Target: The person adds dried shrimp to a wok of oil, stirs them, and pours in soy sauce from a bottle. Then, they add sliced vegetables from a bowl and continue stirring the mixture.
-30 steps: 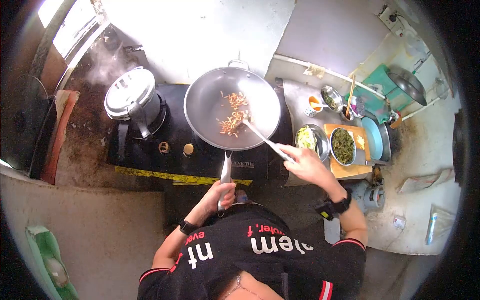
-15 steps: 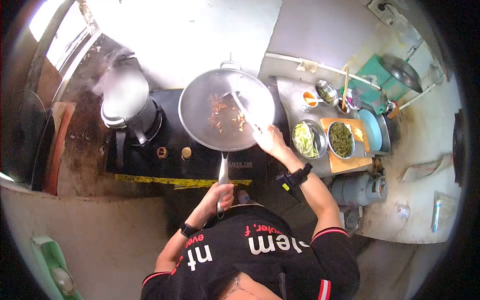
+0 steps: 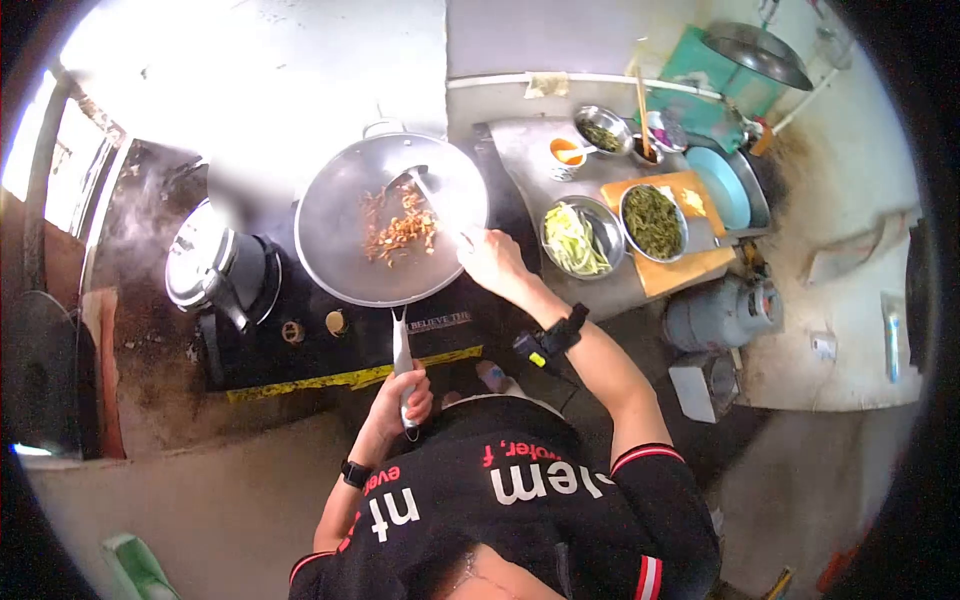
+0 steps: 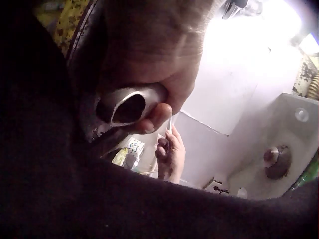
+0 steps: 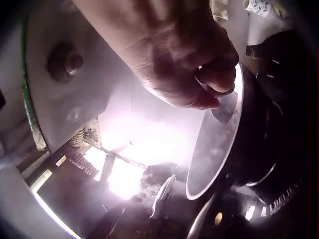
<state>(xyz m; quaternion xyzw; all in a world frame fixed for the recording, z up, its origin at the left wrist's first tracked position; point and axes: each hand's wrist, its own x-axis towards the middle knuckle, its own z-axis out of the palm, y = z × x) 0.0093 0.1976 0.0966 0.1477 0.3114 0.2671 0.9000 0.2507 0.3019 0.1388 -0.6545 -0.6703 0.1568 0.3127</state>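
A wide wok point(image 3: 330, 240) sits on the black stove, with browned strips of food point(image 3: 400, 235) spread over its middle. My left hand point(image 3: 402, 400) grips the wok's handle point(image 3: 401, 345); the looped end of the handle shows in the left wrist view below the hand point(image 4: 159, 69). Over the wok's right rim, my right hand point(image 3: 495, 263) holds a spatula point(image 3: 440, 205), its head among the strips at their upper edge. In the right wrist view the fingers of the right hand point(image 5: 184, 64) are curled round the spatula above the wok's rim point(image 5: 219, 174).
A steaming pressure cooker point(image 3: 205, 260) stands left of the wok. On the right counter are a bowl of pale green strips point(image 3: 575, 238), a bowl of dark greens point(image 3: 655, 222) on a cutting board point(image 3: 665, 275), an orange-filled cup point(image 3: 566, 160) and a blue basin point(image 3: 722, 185). A gas cylinder point(image 3: 710, 315) stands below.
The spatula and right hand have moved toward the left, over the wok, and the strips lie differently. The head view has shifted and tilted. The left hand keeps its grip on the handle.
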